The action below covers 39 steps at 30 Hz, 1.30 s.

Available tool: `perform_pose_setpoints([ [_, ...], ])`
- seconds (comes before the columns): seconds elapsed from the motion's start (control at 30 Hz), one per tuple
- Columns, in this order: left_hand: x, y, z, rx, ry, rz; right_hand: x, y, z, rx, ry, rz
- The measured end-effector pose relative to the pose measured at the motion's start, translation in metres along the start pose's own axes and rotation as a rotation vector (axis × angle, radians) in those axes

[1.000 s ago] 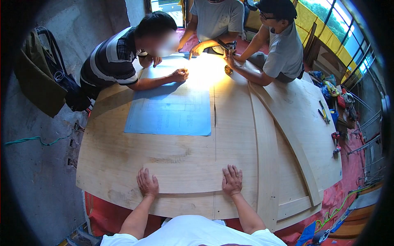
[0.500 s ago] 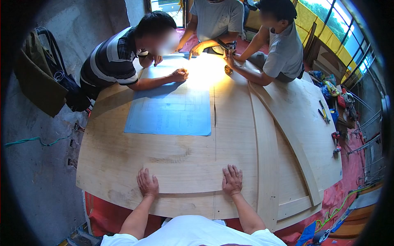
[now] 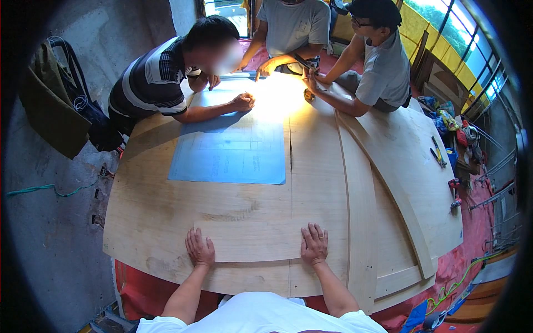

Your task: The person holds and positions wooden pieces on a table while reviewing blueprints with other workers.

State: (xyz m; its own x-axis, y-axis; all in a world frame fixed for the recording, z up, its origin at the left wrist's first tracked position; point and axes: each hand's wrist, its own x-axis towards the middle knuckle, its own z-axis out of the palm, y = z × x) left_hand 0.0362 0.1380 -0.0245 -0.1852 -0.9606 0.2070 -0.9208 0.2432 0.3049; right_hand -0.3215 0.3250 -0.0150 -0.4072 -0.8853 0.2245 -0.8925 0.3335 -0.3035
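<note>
My left hand (image 3: pixel 200 247) lies flat at the left end of a short wooden board (image 3: pixel 258 241), fingers slightly spread. At the board's other end rests my right hand (image 3: pixel 315 244), also flat, with a ring on one finger. Neither hand grasps anything. The short board lies across the near part of a large plywood worktop (image 3: pixel 150 211). Beyond it is a blue-tinted drawing sheet (image 3: pixel 227 158) with faint printed lines, its far part washed out by bright light.
Long wooden strips (image 3: pixel 361 222) lie on the right side. Pliers (image 3: pixel 438 151) and a red power drill (image 3: pixel 455 192) sit near the right edge. Three people lean at the far side, one person's hand (image 3: pixel 242 102) over the sheet. A dark bag (image 3: pixel 102 122) hangs on the left wall.
</note>
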Motion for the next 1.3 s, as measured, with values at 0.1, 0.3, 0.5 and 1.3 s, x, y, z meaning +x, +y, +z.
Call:
perform_pose_setpoints([
  [0.1,-0.0003,0.0009,-0.0004,-0.002,-0.004,-0.004,-0.0001,0.0003,0.0003,-0.003,0.002,0.000],
  [0.3,-0.0002,0.0001,0.0002,-0.004,-0.006,-0.003,0.0002,-0.0012,-0.0018,0.007,0.000,0.008],
  [0.5,-0.0006,-0.0018,0.0022,-0.005,-0.003,0.003,-0.0003,-0.0005,-0.0011,0.010,-0.008,0.012],
  [1.3,-0.0008,-0.0010,0.0022,0.000,-0.006,-0.013,-0.0003,0.0012,0.0002,-0.010,-0.002,-0.007],
])
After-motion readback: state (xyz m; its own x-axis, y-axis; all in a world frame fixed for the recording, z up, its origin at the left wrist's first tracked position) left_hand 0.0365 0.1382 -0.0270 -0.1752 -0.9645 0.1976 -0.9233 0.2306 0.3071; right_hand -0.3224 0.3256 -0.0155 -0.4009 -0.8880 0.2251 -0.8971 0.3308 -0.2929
